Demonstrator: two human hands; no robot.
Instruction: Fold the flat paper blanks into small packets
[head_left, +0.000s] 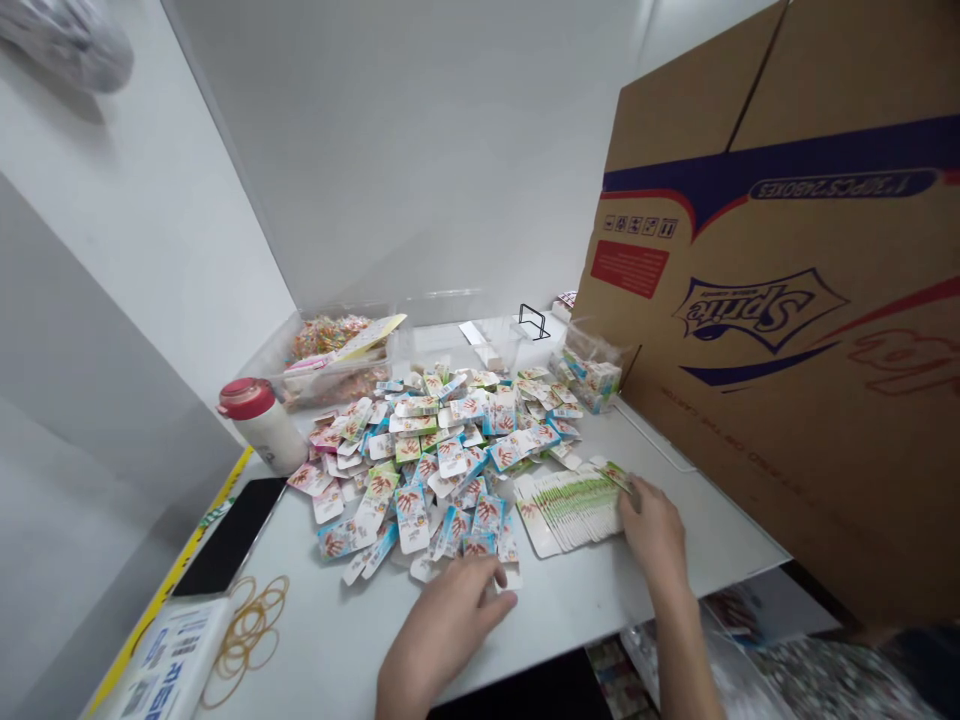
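Left hand [450, 620] is lying palm down at the near edge of the loose card pile [442, 450], fingers flat and loosely together. The fingertips are touching one blue-and-white card [501, 570] and aren't gripping anything.

Right hand [654, 532] is sitting at the right end of the fanned row of cards [574, 508], with thumb and fingers curling onto the last cards. Can't tell if it's pinching them or just pressing.

The row is lying overlapped on the white table [570, 610], just right of the pile and near-centre. The pile is spreading from table centre towards the far side.

Around it:
- red-capped bottle [259, 425] is standing upright at the pile's left edge
- clear tub [337, 350] of colourful bits is sitting far left
- small clear bag of cards [592, 378] is sitting far right, against the cardboard box [787, 330]
- box is standing with its print upside down, filling the right side
- rubber bands [247, 630] are lying near left, beside a black slab [229, 545]
- black wire stand [534, 320] is at the far edge
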